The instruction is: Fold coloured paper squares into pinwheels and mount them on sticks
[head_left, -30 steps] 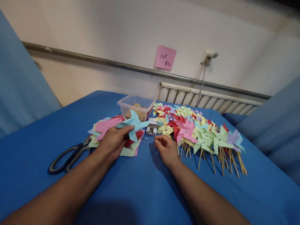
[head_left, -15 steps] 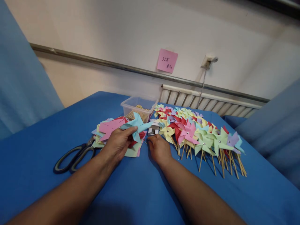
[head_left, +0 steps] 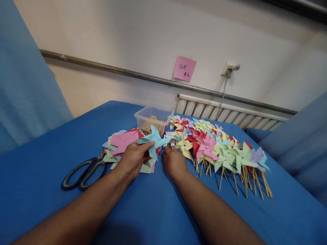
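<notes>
My left hand [head_left: 133, 160] pinches a folded light blue paper pinwheel [head_left: 154, 139] by its middle, a little above a stack of coloured paper squares [head_left: 122, 142]. My right hand [head_left: 174, 160] rests palm down on the blue cloth [head_left: 63, 143], fingers curled, its tips at a small white box [head_left: 170, 140] just beyond. Whether those fingers pinch anything is hidden. To the right lies a long row of finished pinwheels on wooden sticks [head_left: 219, 149].
Black-handled scissors [head_left: 85, 170] lie left of the paper stack. A clear plastic tub of wooden sticks [head_left: 153, 119] stands behind the stack. A radiator [head_left: 230, 114] and a rail run along the wall, with a pink note [head_left: 184, 68] above.
My right hand slid forward and left toward the small white box and turned palm down. My left hand kept hold of the blue pinwheel.
</notes>
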Tool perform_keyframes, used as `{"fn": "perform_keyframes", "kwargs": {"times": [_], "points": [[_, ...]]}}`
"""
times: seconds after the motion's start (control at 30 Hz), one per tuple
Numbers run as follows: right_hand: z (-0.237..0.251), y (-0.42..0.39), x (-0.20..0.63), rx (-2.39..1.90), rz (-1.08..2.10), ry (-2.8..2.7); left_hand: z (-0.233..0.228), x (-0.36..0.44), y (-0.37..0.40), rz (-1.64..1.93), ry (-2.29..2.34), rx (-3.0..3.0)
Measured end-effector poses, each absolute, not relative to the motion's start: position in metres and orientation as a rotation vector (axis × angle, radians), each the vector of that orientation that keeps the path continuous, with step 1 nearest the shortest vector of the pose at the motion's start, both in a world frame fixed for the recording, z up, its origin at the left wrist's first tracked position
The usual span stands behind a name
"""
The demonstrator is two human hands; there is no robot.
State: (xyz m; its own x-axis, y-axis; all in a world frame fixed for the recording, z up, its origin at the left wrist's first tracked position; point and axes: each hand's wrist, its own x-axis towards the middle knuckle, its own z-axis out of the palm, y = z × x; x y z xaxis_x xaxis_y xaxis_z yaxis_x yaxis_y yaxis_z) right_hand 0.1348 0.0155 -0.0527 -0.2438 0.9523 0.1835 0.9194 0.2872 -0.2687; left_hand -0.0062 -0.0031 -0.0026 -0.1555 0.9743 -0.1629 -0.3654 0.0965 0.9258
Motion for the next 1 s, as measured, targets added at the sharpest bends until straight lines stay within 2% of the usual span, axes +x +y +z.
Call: {"fn": "perform_keyframes", "kwargs": {"times": [0.13,0.4,1.0], "points": [[-0.05,0.014,0.14,-1.678,0.218,-2.267,-0.008,-0.006,-0.002,1.392,1.123,0.791],[-0.053,0.011,0.162,-1.295,0.429,-2.414,-0.013,-0.004,-0.005,1.371,1.135,0.842],[-0.029,0.003,0.151,-1.501,-0.008,-2.567,-0.012,0.0,-0.002,1.234,1.227,0.979]]}}
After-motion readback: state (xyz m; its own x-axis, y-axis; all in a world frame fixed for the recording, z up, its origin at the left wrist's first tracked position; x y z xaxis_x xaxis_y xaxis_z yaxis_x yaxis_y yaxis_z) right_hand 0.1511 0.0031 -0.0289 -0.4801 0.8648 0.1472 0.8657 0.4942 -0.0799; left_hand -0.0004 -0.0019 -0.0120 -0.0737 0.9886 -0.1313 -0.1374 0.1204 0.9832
